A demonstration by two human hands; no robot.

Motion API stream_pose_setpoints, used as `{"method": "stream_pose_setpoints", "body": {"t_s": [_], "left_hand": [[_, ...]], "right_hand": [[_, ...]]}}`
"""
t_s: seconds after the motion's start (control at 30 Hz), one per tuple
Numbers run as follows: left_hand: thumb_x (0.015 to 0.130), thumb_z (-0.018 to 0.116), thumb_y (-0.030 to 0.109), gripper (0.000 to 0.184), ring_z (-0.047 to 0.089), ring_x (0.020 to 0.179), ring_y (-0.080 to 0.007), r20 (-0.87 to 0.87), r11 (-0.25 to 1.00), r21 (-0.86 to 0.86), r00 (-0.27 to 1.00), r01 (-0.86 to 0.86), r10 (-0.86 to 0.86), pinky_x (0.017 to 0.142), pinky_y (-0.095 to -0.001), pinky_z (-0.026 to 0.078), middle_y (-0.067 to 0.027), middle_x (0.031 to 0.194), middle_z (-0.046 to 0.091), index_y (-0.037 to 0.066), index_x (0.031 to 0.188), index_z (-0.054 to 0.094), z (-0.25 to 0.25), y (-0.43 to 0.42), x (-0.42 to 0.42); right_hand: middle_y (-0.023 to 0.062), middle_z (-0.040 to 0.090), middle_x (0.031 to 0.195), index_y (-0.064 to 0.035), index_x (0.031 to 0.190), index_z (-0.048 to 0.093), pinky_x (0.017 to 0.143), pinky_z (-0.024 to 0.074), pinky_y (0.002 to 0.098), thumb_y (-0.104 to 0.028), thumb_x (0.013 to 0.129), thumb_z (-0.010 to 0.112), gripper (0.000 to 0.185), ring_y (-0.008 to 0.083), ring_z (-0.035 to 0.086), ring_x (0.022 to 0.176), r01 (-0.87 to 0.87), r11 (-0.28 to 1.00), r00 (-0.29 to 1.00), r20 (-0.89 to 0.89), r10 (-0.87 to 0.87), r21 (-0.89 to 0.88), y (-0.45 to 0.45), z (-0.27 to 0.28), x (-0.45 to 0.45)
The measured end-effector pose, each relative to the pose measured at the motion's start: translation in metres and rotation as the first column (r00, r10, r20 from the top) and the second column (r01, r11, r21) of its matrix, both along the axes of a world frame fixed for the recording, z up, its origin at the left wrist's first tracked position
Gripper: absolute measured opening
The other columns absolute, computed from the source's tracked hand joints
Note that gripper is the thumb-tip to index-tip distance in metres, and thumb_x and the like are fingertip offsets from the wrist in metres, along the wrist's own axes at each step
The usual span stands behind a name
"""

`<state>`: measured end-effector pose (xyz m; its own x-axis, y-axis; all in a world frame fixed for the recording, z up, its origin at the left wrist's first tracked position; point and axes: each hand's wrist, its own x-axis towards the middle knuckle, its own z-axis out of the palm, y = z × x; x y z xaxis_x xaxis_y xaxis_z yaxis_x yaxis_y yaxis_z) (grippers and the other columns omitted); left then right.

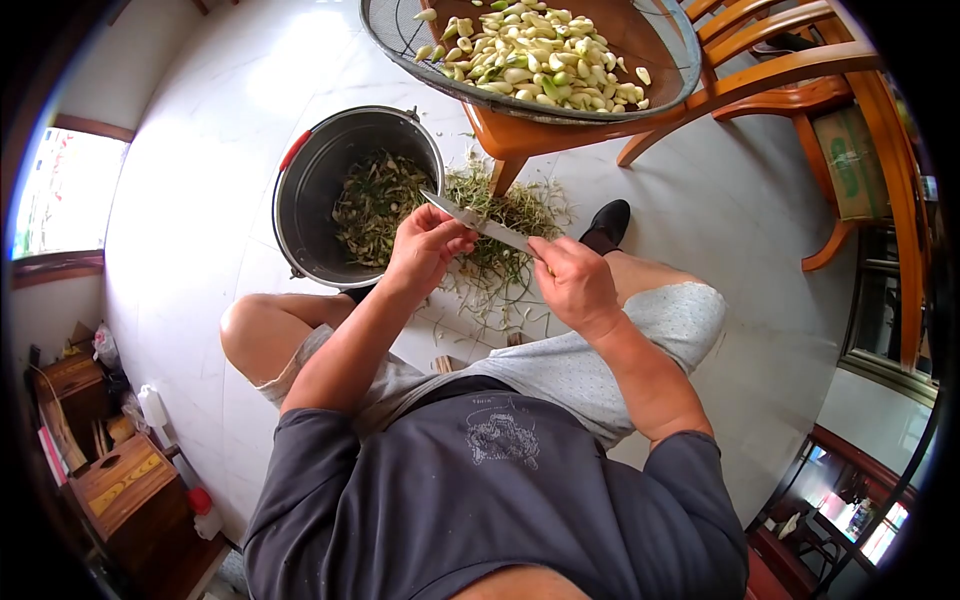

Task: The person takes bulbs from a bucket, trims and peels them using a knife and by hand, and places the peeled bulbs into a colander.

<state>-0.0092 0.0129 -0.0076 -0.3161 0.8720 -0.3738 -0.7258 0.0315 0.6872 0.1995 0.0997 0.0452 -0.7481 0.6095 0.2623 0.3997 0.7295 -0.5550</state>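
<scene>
Gripping knife (505, 236) in right hand (580, 287), pinching something indistinct beside it with left hand (425, 247), near bucket (300, 212), probably for catching scraps (372, 205).

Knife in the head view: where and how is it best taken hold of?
Probably by the handle end, from the person's right, as the right hand holds it. The knife narrows to a point at its far end, toward the bucket and close to the left hand, so avoid that end. Fingers mostly hide the handle.

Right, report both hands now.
Left hand: pinched closed; any held item too small to tell.
Right hand: closed, holding a long silver metal-bladed knife.
</scene>
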Motion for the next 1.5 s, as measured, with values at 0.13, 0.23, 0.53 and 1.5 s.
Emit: {"method": "stream_pose_setpoints", "body": {"t_s": [0.13,0.23,0.53,1.5], "left_hand": [[0.086,0.059,-0.003,0.01,0.065,0.075,-0.0186,-0.034,1.0,0.025,0.999,-0.017,0.018,0.066,-0.0281,0.054,-0.0117,0.087,0.064,0.002,0.089,0.051,0.011,0.0,0.003],[0.086,0.06,-0.002,0.008,0.064,0.074,-0.0172,-0.113,0.997,0.073,0.993,-0.018,0.026,0.066,-0.0283,0.054,-0.0115,0.089,0.065,0.001,0.089,0.053,0.009,-0.002,0.002],[0.087,0.063,0.004,0.009,0.062,0.067,-0.0152,-0.375,0.987,0.134,0.926,0.087,-0.031,0.061,-0.0276,0.053,-0.0117,0.084,0.065,-0.001,0.089,0.056,0.035,0.001,-0.01],[0.07,0.056,0.011,0.018,0.065,0.08,-0.0342,-0.553,0.558,-0.804,-0.087,-0.204,-0.829,0.071,-0.0437,0.053,-0.0197,0.084,0.066,0.001,0.077,0.068,-0.198,0.018,-0.147]], "right_hand": [[0.0085,0.057,0.07,-0.0062,0.097,0.066,0.058,0.0495,0.0371,-0.009,0.076,0.064,0.021,0.0269,0.059,0.066,-0.003,0.999,1.0,-0.005,0.003,0.043,-0.001,0.001,0.0],[0.0123,0.061,0.077,-0.0048,0.098,0.066,0.06,0.0496,0.037,-0.005,0.076,0.061,0.023,0.0295,0.061,0.069,0.004,1.0,1.0,0.013,-0.004,-0.005,-0.002,0.005,0.0],[0.0226,0.062,0.077,-0.0008,0.076,0.063,0.07,0.0493,0.0478,-0.014,0.079,0.055,0.016,0.0402,0.061,0.076,0.321,0.912,0.895,0.396,-0.205,-0.254,0.022,-0.013,0.02],[0.0242,0.058,0.075,0.0009,0.073,0.055,0.062,0.0434,0.0485,-0.022,0.081,0.058,0.024,0.0432,0.056,0.074,0.156,0.883,0.915,0.401,0.04,-0.443,0.026,-0.016,-0.001]]}}
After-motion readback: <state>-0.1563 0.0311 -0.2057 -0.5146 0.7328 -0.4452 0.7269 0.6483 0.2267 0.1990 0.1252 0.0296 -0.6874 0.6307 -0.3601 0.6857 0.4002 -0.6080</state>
